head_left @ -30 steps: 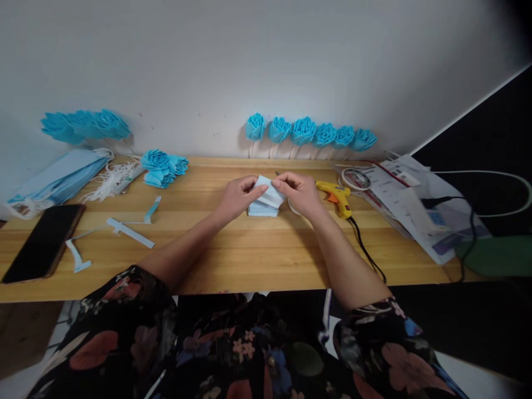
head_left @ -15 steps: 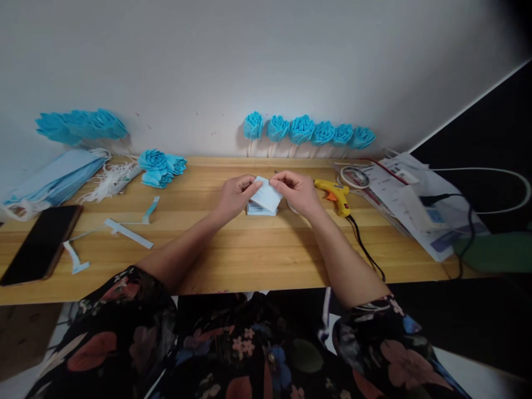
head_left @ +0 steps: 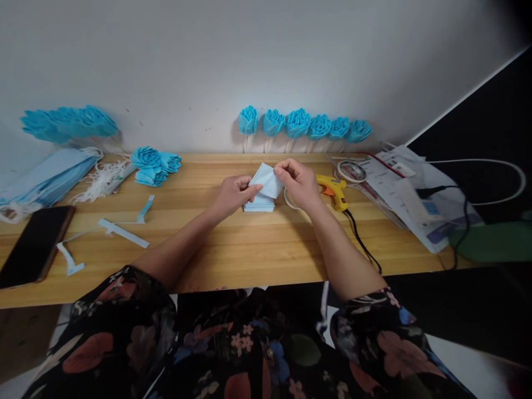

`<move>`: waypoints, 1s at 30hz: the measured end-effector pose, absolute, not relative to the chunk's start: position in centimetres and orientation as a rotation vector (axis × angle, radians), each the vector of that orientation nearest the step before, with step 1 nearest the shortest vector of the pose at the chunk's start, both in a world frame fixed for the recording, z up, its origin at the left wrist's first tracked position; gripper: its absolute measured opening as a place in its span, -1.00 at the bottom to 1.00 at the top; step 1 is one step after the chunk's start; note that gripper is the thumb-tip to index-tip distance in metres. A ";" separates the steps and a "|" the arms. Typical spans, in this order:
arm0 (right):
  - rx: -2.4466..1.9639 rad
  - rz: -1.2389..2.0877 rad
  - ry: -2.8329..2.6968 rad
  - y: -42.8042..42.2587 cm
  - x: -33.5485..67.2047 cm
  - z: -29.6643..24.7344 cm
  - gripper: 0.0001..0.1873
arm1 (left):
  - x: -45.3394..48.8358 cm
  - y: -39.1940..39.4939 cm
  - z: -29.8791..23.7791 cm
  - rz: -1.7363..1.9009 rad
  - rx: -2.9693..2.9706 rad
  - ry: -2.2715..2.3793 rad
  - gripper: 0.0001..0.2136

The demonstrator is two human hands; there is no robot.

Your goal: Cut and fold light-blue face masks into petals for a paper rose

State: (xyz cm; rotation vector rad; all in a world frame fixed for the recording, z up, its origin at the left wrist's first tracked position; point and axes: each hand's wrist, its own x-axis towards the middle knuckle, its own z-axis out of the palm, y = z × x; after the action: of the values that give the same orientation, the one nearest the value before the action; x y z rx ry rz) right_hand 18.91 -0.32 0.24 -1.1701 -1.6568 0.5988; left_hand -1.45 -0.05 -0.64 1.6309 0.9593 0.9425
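Between my two hands a pale blue square of thin fabric [head_left: 264, 178] is held up and tilted, one corner pointing away from me. My left hand [head_left: 233, 195] pinches its left edge, thumb on top. At the right corner, my right hand [head_left: 297, 182] grips it between thumb and fingertips. Just beneath, a small stack of similar pale blue squares [head_left: 259, 206] lies on the wooden table [head_left: 233, 249], partly covered by the held square and my left hand. A roll of tape [head_left: 290, 200] is partly hidden by my right hand.
A yellow glue gun [head_left: 337, 193] lies right of my hand, its black cord running forward. Blue fabric roses [head_left: 297, 123] lean on the wall. Face masks [head_left: 54, 174], cut strips [head_left: 123, 233] and a phone [head_left: 35, 246] lie left; papers [head_left: 419, 199] lie right.
The held square has been turned and raised a little, its corner now pointing away. My left hand has shifted slightly nearer me along the edge. The view has moved slightly.
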 end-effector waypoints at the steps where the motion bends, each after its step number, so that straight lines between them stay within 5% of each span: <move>1: -1.172 0.596 -1.647 -0.3 18.9 0.3 -0.64 | -1.6 0.0 -0.5 0.942 1.653 0.948 -0.67; 10: -1.146 0.643 -1.513 0.4 20.7 0.9 -0.47 | -2.5 -0.3 0.1 0.743 2.319 0.831 -0.76; 17: -1.146 0.821 -1.560 0.0 20.8 1.2 -0.54 | -3.0 -3.9 -1.9 0.267 2.789 0.822 -0.65; 25: -1.118 1.169 -1.876 -1.2 18.6 0.5 -0.63 | -3.1 -4.6 -2.7 0.206 2.856 0.839 -0.62; 30: -1.313 0.811 -2.048 -0.9 17.3 -1.3 -0.81 | -3.1 -5.1 -3.0 0.196 2.897 0.859 -0.63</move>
State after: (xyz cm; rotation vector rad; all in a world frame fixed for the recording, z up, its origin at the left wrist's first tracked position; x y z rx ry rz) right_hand 17.33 -0.85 -1.32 -1.3128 -2.0484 0.8106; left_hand -3.09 -5.13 -3.00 2.8965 0.8588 0.1964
